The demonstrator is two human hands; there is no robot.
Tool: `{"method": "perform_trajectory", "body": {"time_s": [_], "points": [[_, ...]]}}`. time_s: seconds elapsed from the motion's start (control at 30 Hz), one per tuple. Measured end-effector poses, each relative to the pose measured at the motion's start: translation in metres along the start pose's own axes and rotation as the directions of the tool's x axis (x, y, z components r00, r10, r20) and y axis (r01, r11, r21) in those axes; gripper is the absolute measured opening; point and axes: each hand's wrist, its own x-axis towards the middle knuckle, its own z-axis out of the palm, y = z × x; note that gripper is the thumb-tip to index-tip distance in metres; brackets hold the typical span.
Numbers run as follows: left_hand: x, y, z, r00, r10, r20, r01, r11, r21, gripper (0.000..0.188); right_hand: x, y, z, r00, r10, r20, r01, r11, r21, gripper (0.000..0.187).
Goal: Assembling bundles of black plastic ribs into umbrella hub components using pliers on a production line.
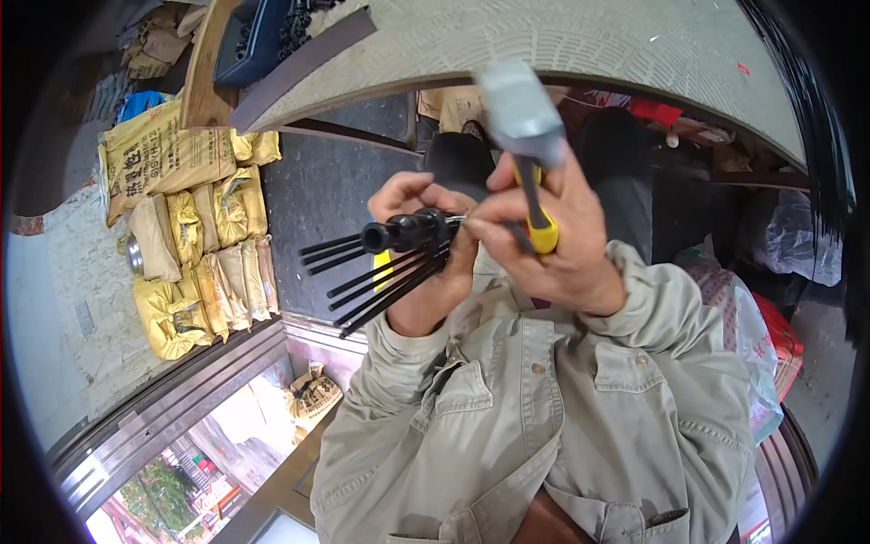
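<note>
In my left hand is a black part with a round, hollow end and several thin black rods fanning out to the left; it resembles an umbrella frame. My left fingers close round its hub. My right hand grips a hammer with a yellow and black handle, its metal head raised and blurred above the fingers. The right thumb and fingertips also pinch close to the hub's right side, where a small shiny bit shows. What they pinch there is too small to make out.
A pale worktop curves across the top, with a blue bin of small black parts at its left. Sacks are stacked on the left. Long black strands hang over the right edge, above plastic bags.
</note>
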Motion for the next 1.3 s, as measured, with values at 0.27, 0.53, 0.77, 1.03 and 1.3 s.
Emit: {"method": "perform_trajectory", "body": {"time_s": [0.27,0.53,0.77,1.03,1.3], "points": [[0.006,0.006,-0.013,0.961,-0.150,0.232,0.188,0.970,-0.154,0.046,0.013,0.027,-0.023,0.768,0.341,0.543,-0.527,0.818,0.231,0.015],[0.006,-0.016,-0.023,0.974,-0.180,0.140,0.147,0.966,0.214,0.038,0.032,0.019,-0.071,0.767,-0.255,0.589,0.642,0.318,-0.698,0.037],[0.009,-0.013,-0.018,0.984,-0.110,0.143,0.074,0.970,0.230,0.049,0.026,0.024,-0.060,0.735,-0.382,0.560,0.648,0.153,-0.746,0.037],[0.016,-0.009,-0.021,0.975,-0.155,0.161,0.132,0.980,0.147,0.062,0.002,0.022,-0.064,0.834,-0.143,0.533,0.516,0.543,-0.662,0.028],[0.019,-0.020,-0.026,0.868,0.106,0.484,0.061,0.946,-0.317,0.068,0.027,0.025,-0.102,-0.080,0.150,0.985,-0.981,0.163,-0.104,0.050]]}}
